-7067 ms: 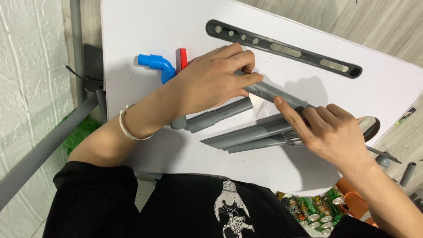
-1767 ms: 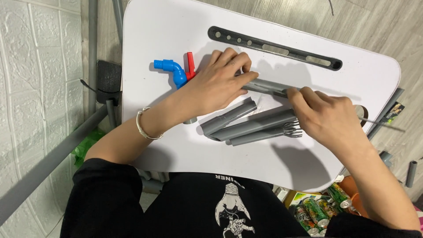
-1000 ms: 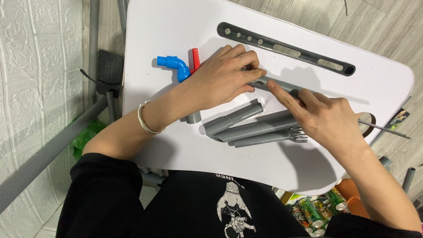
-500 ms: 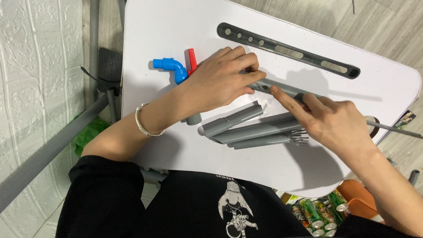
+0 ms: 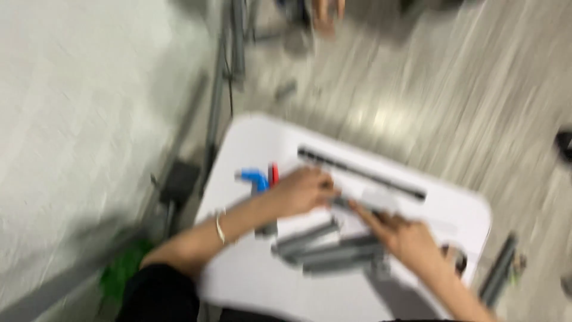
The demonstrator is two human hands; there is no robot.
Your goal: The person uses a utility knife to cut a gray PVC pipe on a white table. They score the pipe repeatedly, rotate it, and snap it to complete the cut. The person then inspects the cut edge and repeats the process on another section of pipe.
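Your view is smeared with motion blur, so read this loosely. Take the white table (image 5: 262, 280) as the landmark. Your left hand (image 5: 301, 192) lies near its middle, fingers curled down onto the end of a grey pipe (image 5: 351, 206); your right hand (image 5: 405, 235) sits just to the right of it, fingers stretched along the same pipe, flat rather than wrapped. Whether either hand truly clamps the pipe, you cannot tell through the blur. As a judgement: the work looks mid-way, with this one pipe in hand and a bundle of grey pipes (image 5: 330, 247) lying loose on the table's near side, just below both hands, not yet picked up. A blue elbow fitting (image 5: 255, 177) and a small red piece (image 5: 274, 173) lie at the table's left edge, apart from the pipes and untouched. A long dark slotted bar (image 5: 360, 173) runs along the far side. No box, tray or bin shows on the table, so nothing is contained. Off the table's right edge another grey pipe (image 5: 497, 277) lies on the floor.
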